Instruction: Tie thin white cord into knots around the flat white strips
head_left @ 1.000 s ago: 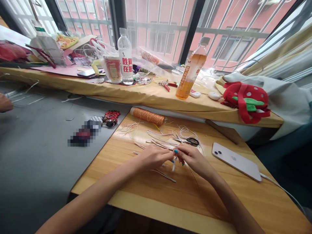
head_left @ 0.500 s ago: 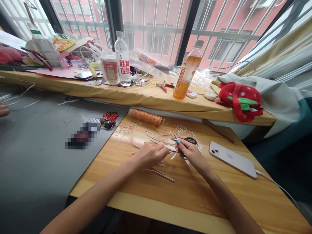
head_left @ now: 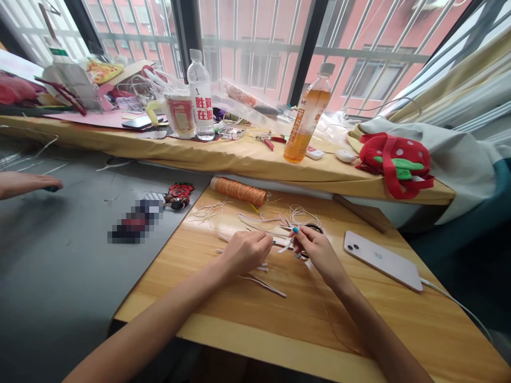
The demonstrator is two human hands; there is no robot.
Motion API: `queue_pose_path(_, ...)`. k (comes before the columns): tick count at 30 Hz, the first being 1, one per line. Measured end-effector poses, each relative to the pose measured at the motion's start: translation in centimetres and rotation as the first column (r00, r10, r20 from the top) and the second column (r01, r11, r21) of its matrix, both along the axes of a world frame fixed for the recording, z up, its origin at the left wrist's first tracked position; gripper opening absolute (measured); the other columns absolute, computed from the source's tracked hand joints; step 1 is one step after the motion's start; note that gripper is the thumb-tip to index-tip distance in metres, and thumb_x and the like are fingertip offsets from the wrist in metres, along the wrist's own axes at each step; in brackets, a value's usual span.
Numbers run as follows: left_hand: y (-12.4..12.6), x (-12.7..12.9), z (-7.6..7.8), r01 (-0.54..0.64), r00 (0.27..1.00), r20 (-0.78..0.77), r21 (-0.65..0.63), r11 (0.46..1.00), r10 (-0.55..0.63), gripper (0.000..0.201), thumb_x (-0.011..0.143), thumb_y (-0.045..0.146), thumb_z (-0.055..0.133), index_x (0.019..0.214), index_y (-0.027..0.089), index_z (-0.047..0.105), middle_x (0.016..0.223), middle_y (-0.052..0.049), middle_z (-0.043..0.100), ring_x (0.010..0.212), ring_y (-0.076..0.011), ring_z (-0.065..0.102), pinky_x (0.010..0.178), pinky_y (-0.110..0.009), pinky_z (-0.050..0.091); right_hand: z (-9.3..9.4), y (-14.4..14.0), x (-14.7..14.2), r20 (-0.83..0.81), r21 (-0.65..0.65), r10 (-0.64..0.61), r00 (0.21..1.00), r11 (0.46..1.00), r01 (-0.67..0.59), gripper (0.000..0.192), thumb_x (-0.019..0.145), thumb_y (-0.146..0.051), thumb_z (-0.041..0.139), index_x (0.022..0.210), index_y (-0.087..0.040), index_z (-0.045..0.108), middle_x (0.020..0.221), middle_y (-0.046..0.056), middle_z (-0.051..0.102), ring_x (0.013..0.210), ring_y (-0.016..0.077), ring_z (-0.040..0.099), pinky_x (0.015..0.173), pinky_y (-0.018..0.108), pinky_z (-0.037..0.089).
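Observation:
My left hand (head_left: 244,251) and my right hand (head_left: 315,249) meet over a small wooden table (head_left: 247,314). Between their fingertips they pinch a short pale strip of cord (head_left: 285,246). Several cut pale cord pieces (head_left: 261,281) lie on the wood under and behind my hands. A small pair of black-handled scissors (head_left: 313,229) rests just beyond my right hand. A spool of orange thread (head_left: 239,191) lies at the table's far edge.
A white phone (head_left: 382,259) on a cable lies to the right. The yellow-covered ledge (head_left: 223,154) behind holds a water bottle (head_left: 200,96), an orange drink bottle (head_left: 305,118), a cup, pliers and a strawberry bag (head_left: 397,162). Another person's hand (head_left: 24,183) rests on the grey table at left.
My hands have drawn slightly apart and away from me, with the strip now stretched between them. The other person's hand has reached further in from the left edge.

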State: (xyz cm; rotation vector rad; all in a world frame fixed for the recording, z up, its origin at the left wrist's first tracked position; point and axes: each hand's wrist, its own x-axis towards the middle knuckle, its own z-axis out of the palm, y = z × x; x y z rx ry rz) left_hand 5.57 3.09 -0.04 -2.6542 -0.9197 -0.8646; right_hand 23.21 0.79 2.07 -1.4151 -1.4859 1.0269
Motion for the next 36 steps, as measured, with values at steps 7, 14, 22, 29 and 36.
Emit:
queue_pose_path(7, -0.1, -0.4, 0.3, 0.218, 0.971, -0.058, -0.167, 0.962, -0.23, 0.026, 0.082, 0.016, 0.033, 0.07, 0.015, 0.056, 0.062, -0.002, 0.056, 0.055, -0.0088, 0.049, 0.049, -0.018, 0.034, -0.3, 0.2, -0.3, 0.001, -0.002, -0.014, 1.0, 1.0, 0.014, 0.04, 0.072, -0.056, 0.044, 0.069, -0.016, 0.05, 0.051, -0.003, 0.045, 0.046, 0.0092, 0.043, 0.045, 0.021, 0.035)
queue_pose_path(14, 0.6, -0.5, 2.0, 0.453, 0.889, 0.417, -0.734, 0.506, -0.192, 0.033, 0.081, 0.039, 0.04, 0.094, 0.016, 0.059, 0.075, -0.003, 0.061, 0.053, -0.0071, 0.045, 0.049, -0.018, 0.035, 0.6, -0.5, -0.6, -0.059, 0.062, 0.102, 0.993, 0.993, -0.098, 0.034, 0.079, -0.048, 0.041, 0.08, -0.017, 0.056, 0.055, -0.003, 0.042, 0.048, 0.0087, 0.04, 0.045, 0.021, 0.033)
queue_pose_path(22, 1.1, -0.4, 2.2, 0.59, 0.795, 0.592, -0.805, 0.062, 0.131, 0.026, 0.07, 0.037, 0.056, 0.073, 0.012, 0.061, 0.067, -0.002, 0.059, 0.044, -0.0036, 0.04, 0.041, -0.016, 0.033, 1.4, -0.1, 0.5, 0.214, 0.289, 0.01, 0.977, 0.955, -0.073, 0.033, 0.08, -0.042, 0.042, 0.103, -0.023, 0.056, 0.086, 0.004, 0.05, 0.079, 0.0152, 0.05, 0.067, 0.026, 0.04)
queue_pose_path(29, 4.2, -2.1, 1.6, 0.661, 0.507, 0.698, -0.692, 0.292, 0.506, 0.029, 0.064, 0.036, 0.062, 0.079, 0.012, 0.061, 0.071, -0.004, 0.062, 0.055, -0.0085, 0.056, 0.052, -0.019, 0.044, -0.2, 2.2, 5.9, 0.623, 0.349, -0.268, 0.735, 0.936, 0.045, 0.026, 0.078, -0.036, 0.044, 0.085, -0.018, 0.061, 0.078, 0.006, 0.054, 0.07, 0.018, 0.053, 0.067, 0.032, 0.041)
queue_pose_path(36, 5.6, -3.9, 2.2, 0.657, 0.029, 0.857, -0.404, 0.636, 0.514, 0.025, 0.064, 0.022, 0.063, 0.087, 0.012, 0.059, 0.086, -0.005, 0.061, 0.07, -0.0109, 0.06, 0.072, -0.024, 0.046, -1.4, 1.1, 0.9, 0.691, 0.393, -0.079, 0.719, 0.875, -0.282, 0.024, 0.083, -0.024, 0.038, 0.096, -0.018, 0.058, 0.095, 0.008, 0.055, 0.091, 0.0198, 0.05, 0.082, 0.034, 0.04)
